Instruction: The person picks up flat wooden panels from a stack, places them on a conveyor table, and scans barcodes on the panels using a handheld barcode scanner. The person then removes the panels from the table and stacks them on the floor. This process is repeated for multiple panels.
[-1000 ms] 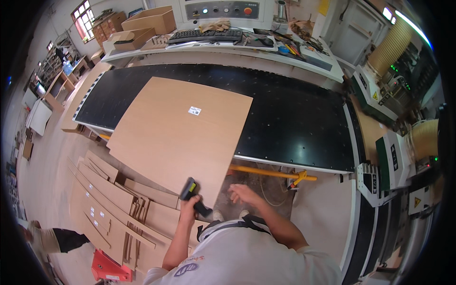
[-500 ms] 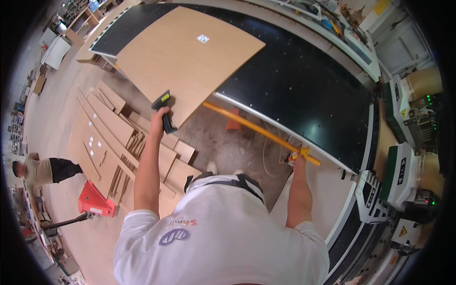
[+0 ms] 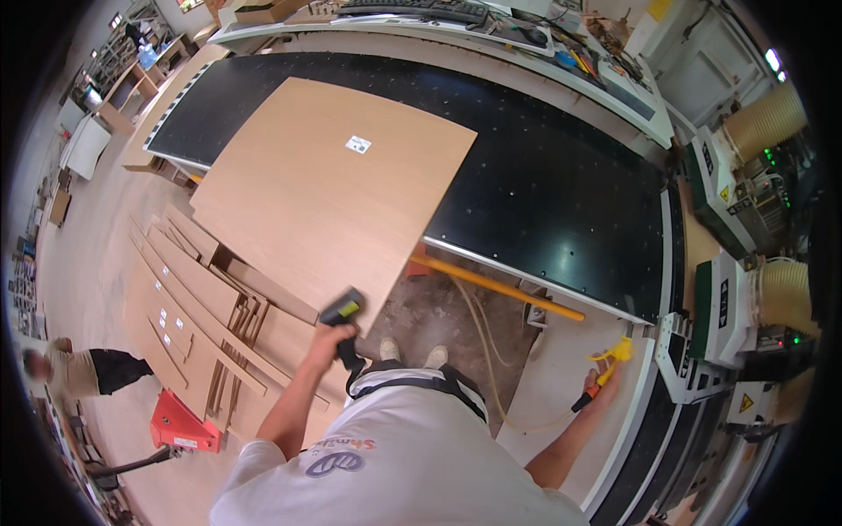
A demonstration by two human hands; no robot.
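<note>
Both hands are clamped: left hand [image 3: 329, 337] grips a scanner [image 3: 342, 314] at the near edge of the panel [image 3: 324, 188]; right hand [image 3: 605, 379] holds a yellow air gun [image 3: 611, 358], far right.

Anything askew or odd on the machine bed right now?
The wood panel lies rotated on the black bed, its near corner overhanging the bed edge by the left hand, which holds a handheld scanner. The right hand grips a yellow air gun. No damage visible.
</note>
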